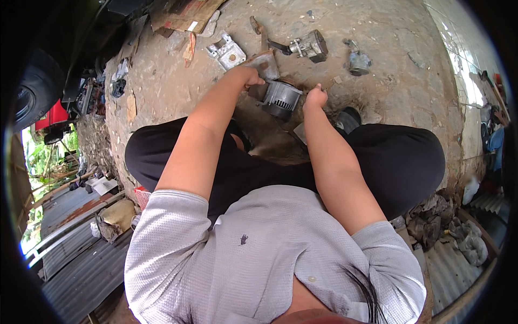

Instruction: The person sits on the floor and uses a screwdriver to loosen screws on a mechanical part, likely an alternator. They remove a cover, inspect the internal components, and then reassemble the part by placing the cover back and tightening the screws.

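Note:
A grey cylindrical metal motor-like housing (282, 97) with a row of slots and a dark lower end sits on the ground between my knees. My left hand (249, 78) is just beyond its upper left, fingers curled and thumb toward the housing. Close by that hand lies a worn metal plate (266, 66). To the housing's right, apart from it, my right hand (317, 98) is closed with one digit tip raised. What either hand grips, if anything, is hidden by the hands themselves.
Farther off lie a silver metal casting (226, 52), a bulky metal part (310, 46) with an arm, and a smaller cylindrical part (359, 62). A tyre (36, 89) stands at the far left. A pale wall (456, 38) rises at the right. Corrugated sheets (89, 275) lie behind left.

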Tool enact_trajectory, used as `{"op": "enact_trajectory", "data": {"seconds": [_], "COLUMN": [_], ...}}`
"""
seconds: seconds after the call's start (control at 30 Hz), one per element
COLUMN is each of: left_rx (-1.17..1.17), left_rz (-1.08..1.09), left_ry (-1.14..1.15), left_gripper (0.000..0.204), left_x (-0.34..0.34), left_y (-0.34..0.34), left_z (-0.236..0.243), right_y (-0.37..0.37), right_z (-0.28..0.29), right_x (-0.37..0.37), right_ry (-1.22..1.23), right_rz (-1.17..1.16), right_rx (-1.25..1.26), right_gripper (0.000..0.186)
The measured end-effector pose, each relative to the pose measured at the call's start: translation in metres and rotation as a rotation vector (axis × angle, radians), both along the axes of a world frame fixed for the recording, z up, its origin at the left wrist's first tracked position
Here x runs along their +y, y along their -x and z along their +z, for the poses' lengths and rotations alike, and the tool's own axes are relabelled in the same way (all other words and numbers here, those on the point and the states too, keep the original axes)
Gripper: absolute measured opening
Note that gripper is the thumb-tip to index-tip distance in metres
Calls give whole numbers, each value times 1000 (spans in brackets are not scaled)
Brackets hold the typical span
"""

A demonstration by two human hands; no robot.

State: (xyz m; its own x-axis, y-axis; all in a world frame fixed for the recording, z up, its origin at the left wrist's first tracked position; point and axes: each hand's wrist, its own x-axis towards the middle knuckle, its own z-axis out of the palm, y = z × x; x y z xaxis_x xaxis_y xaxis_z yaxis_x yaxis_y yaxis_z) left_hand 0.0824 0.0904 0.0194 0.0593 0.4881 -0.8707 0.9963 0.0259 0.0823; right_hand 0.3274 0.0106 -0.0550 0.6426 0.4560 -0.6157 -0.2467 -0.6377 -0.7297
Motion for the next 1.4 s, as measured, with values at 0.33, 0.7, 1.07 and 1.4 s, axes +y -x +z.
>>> {"op": "enact_trajectory", "data": {"seconds": [0.33,0.7,1.07,1.4], "left_rx": [28,-86,-491,-430], "left_rz": [-293,-376,-138,-191], "left_ry": [-87,-224,-896,-924], "left_gripper": [76,99,56,54], "left_x": [9,-2,-77,-71], "left_y": [-7,18,24,28], "left_z": [12,-14,-32,-28], "right_y": [-20,-50,-39,-19], "right_z": [-34,-30,-17,-29], "right_x": [-16,-38,-37,-36], "right_ry": [67,46,-38,-285], "right_rz": [-14,669,921,805], "right_rx": [-89,-793,-355,-558], "right_gripper": [43,56,48,38]}}
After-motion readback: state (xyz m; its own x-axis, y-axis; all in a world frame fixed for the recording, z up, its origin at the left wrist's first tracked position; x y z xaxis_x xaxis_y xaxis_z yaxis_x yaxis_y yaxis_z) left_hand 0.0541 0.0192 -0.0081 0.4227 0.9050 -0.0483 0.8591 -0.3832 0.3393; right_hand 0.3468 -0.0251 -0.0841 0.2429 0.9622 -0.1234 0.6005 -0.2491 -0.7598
